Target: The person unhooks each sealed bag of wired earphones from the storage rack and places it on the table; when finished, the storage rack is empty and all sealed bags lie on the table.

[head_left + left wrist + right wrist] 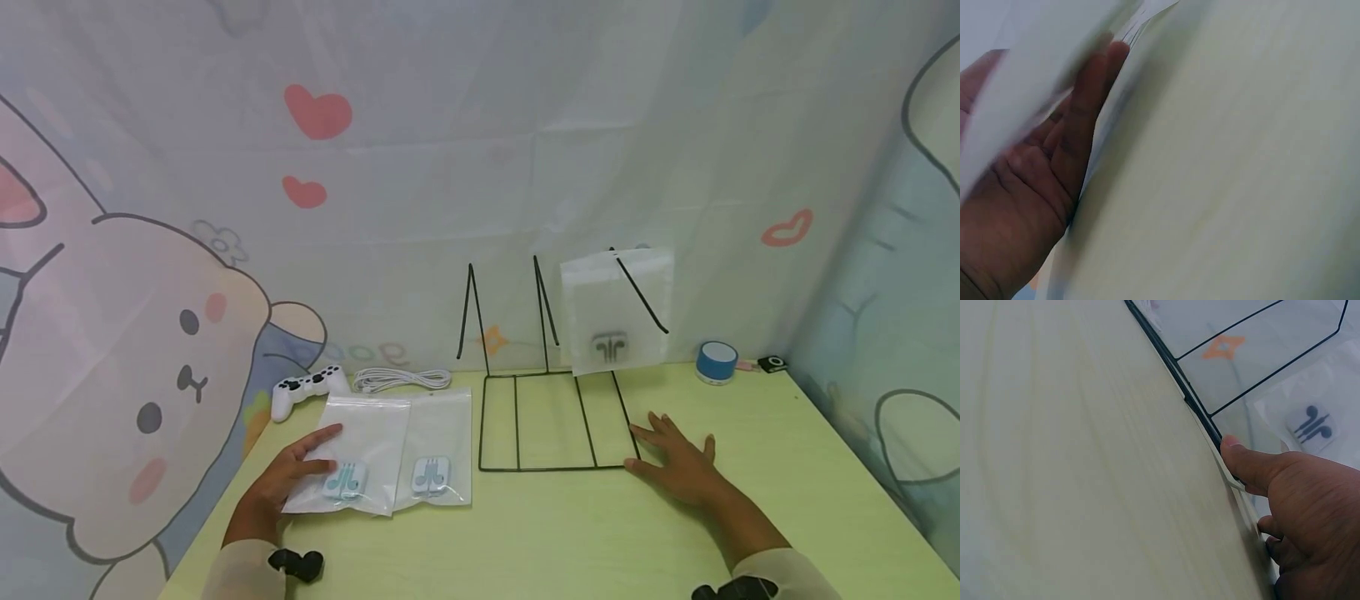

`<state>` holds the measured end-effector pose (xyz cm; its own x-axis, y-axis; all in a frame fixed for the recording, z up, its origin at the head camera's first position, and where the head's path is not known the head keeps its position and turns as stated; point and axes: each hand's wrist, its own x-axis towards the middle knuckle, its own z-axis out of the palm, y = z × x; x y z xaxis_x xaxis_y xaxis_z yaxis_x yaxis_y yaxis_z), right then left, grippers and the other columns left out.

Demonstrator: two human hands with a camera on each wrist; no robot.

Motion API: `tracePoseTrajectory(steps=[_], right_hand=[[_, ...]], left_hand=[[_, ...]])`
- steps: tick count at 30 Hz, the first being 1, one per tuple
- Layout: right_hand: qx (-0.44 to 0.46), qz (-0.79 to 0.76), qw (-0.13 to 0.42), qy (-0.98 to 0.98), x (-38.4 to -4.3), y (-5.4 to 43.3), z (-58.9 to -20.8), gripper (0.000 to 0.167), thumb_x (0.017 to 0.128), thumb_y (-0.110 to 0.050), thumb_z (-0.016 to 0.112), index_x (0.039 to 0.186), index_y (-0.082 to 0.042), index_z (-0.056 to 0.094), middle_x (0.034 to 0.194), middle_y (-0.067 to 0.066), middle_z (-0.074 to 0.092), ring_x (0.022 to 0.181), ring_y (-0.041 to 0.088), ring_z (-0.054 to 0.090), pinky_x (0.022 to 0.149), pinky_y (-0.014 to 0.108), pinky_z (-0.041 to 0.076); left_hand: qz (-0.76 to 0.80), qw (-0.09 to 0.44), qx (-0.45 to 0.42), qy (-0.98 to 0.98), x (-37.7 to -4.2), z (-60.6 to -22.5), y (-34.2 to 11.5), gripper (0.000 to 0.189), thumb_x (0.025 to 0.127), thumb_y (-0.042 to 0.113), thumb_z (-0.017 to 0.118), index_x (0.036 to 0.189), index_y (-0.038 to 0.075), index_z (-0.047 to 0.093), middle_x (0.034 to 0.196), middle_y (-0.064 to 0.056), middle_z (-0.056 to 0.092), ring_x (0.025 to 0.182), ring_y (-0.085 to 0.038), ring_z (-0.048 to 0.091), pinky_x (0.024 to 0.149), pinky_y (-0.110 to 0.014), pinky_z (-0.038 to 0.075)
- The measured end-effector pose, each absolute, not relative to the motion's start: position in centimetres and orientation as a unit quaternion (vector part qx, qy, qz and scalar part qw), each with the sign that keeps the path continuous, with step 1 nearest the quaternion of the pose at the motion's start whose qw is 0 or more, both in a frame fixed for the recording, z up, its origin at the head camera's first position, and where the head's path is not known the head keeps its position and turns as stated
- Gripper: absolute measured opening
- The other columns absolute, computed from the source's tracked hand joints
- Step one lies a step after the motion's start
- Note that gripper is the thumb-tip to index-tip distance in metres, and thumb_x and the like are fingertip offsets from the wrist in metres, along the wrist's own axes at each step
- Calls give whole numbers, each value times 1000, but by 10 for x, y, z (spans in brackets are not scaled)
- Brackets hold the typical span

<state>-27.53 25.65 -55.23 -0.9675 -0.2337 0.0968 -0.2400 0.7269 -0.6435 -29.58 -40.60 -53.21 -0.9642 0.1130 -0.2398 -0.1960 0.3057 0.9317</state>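
Observation:
My left hand (281, 479) holds the left edge of a clear zip bag (371, 429) with white earphones in a square case; thumb and one finger show on top. In the left wrist view, other fingers (1075, 137) reach beneath the sheet. A second zip bag (442, 425) with earphones lies partly under it. My right hand (682, 462) lies spread at the right front corner of a black wire rack (555, 469), its thumb (1244, 459) touching the frame in the right wrist view. Another earphone bag (592, 292) hangs on the rack's right hook.
Behind the bags are a white game controller (307, 390) and a coiled white cable (401, 380). A blue round speaker (717, 362) and a small black device (772, 363) stand at the back right. A printed cloth (450, 125) hangs behind the table (525, 533). The rack's left and middle hooks are bare.

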Motion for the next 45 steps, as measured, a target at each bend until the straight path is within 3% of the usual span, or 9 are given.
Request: tracePoseTrajectory(steps=[3,5,9,13,18,28,45], right_hand=[[128,348,4,-929,-275,256,-553,75,100,-53,74,160,-12,56,176,31,27,164,60,15,111,94,-16],[128,347,3,-929,-275,256,-553,75,100,-53,74,160,-12,56,176,31,27,164,60,15,111,94,-16],[128,347,3,-929,-275,257,-553,75,101,-53,74,161,-12,55,177,31,27,164,60,15,111,94,-16],[128,350,5,-928,-275,258,-553,75,101,-53,74,161,-12,55,177,31,26,165,59,14,111,94,-16],[127,352,2,-927,-276,260,-556,75,101,-53,74,161,-12,55,177,31,25,165,60,13,111,94,-17],[127,350,3,-928,-276,257,-553,75,101,-52,74,160,-10,55,176,32,26,164,59,14,111,94,-16],[124,360,-4,-925,-272,254,-548,76,100,-50,75,157,-3,57,176,34,25,164,60,12,111,93,-19]], left_hand=[[586,119,-32,801,-295,-530,-404,84,96,9,80,169,5,39,184,-17,14,170,-39,9,136,-64,10],[580,111,-49,806,-294,-529,-402,86,93,8,84,167,1,40,184,-19,16,172,-43,0,135,-69,0],[529,98,-73,840,-293,-523,-399,90,91,15,88,167,3,42,182,-23,16,170,-49,2,135,-70,6],[458,88,-66,882,-292,-518,-396,93,89,23,91,167,5,43,179,-29,20,168,-53,12,134,-70,14],[407,85,-45,908,-289,-517,-391,97,88,26,92,167,1,41,175,-34,25,164,-58,20,131,-72,20],[403,111,-17,908,-281,-516,-389,95,95,28,85,165,-10,34,180,-31,4,164,-58,-20,128,-78,-10],[389,112,-5,914,-275,-516,-386,95,98,32,81,169,-5,31,180,-32,10,164,-61,-12,129,-78,-5]])
